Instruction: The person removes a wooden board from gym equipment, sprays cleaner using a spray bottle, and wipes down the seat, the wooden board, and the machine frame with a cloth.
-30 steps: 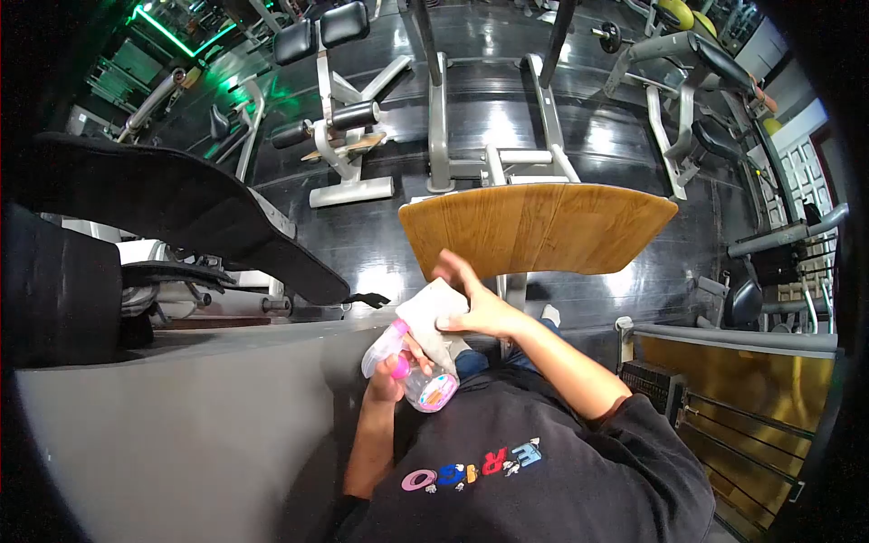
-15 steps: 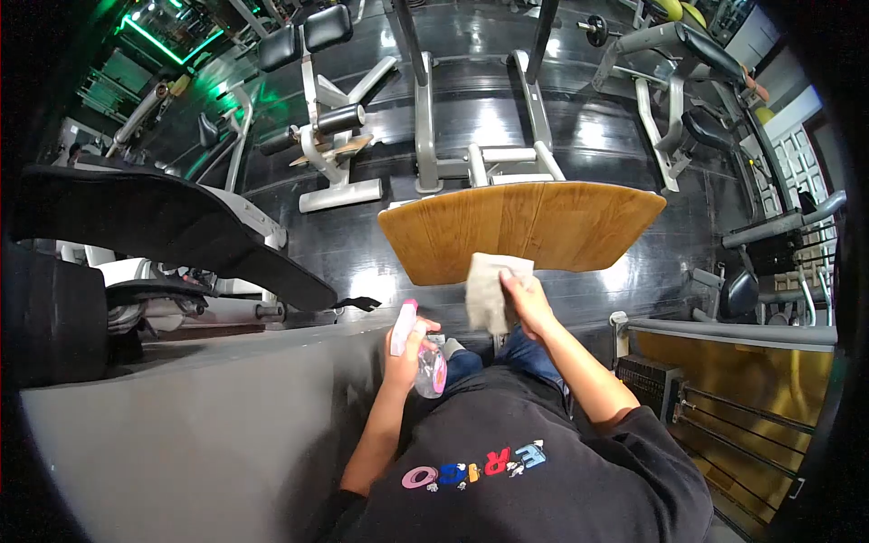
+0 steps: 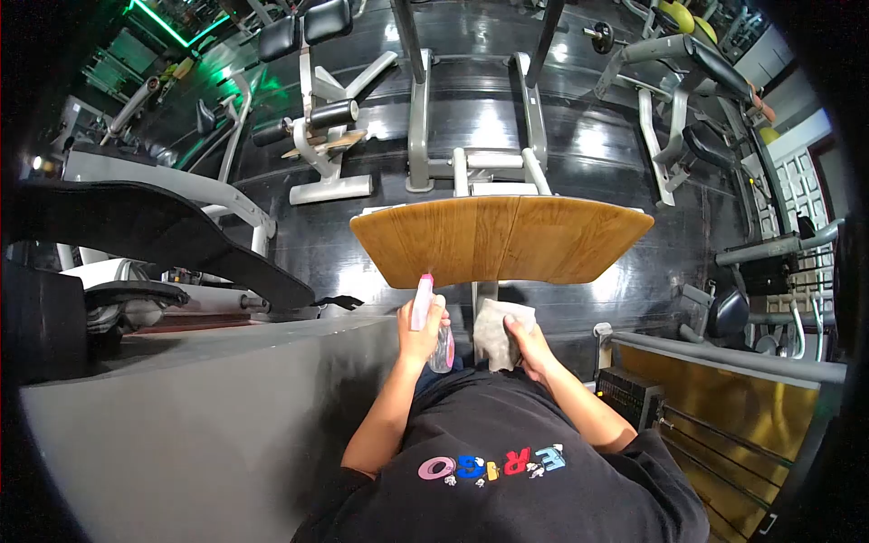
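Note:
My left hand (image 3: 421,337) is wrapped round a clear spray bottle (image 3: 443,351) with a pink and white trigger head, its nozzle directed toward the wooden board. In my right hand (image 3: 530,347) is a folded off-white cloth (image 3: 500,331), gripped with the thumb on top and held in front of my body. The other fingers of that hand are hidden behind the cloth. Just beyond both hands lies a wooden footplate (image 3: 507,237) with a seam down its middle, mounted on a grey metal frame. Neither hand touches the board.
A grey panel (image 3: 199,407) rises close on my left, below a black curved pad (image 3: 154,226). At my right are a grey rail (image 3: 724,355) and a black block (image 3: 629,395). A bench with black rollers (image 3: 333,113) stands farther off on the dark floor (image 3: 380,244).
My right hand has drawn the cloth back and down toward my body. My left hand has raised the spray bottle slightly and moved right. The view has shifted a little.

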A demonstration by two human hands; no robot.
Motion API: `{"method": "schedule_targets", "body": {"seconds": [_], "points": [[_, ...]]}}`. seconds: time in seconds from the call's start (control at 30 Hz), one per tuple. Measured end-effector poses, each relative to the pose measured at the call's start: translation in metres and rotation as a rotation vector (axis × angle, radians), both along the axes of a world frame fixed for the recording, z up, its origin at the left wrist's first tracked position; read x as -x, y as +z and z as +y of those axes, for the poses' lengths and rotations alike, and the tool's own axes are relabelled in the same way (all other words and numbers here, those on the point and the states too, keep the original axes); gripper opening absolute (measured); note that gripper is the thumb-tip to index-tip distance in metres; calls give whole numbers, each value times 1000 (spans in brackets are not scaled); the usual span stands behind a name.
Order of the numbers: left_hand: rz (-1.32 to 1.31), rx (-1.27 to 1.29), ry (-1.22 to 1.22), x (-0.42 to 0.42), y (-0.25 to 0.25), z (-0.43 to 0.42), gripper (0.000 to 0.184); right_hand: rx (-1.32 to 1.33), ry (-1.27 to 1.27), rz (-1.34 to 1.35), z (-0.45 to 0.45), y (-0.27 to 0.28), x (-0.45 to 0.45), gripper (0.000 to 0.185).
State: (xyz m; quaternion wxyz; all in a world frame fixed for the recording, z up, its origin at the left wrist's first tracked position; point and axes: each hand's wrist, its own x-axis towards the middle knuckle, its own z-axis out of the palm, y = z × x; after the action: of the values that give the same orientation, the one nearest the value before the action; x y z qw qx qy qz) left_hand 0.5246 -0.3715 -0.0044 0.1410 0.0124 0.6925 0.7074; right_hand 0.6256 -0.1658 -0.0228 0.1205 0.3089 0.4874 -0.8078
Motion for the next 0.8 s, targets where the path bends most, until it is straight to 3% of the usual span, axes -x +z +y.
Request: {"method": "schedule_targets", "body": {"seconds": [0.17,0.3,0.37,0.4,0.47,0.5,0.57,0.67,0.8], "points": [[5,61,9,-13,6,12,26,-91,127,-62,25,3,11,41],[41,82,-26,-22,7,2,24,-106,-59,123,12,3,46,48],[28,68,-48,-25,8,-12,23,-283,-318,248,-9,3,78,47],[51,43,-48,-26,11,-17,21,-500,-399,344,-21,24,99,40],[93,76,-65,-27,12,-33,18,-781,-384,579,-35,45,138,20],[93,79,-60,-27,11,-42,18,-1015,-366,730,-41,55,153,20],[135,166,-47,-25,11,-62,14,-1169,-306,847,-59,51,174,28],[153,257,-12,-20,18,-91,16,-1592,46,970,-62,4,174,41],[124,284,0,-22,23,-124,23,-1618,231,841,-65,-60,140,51]]}}
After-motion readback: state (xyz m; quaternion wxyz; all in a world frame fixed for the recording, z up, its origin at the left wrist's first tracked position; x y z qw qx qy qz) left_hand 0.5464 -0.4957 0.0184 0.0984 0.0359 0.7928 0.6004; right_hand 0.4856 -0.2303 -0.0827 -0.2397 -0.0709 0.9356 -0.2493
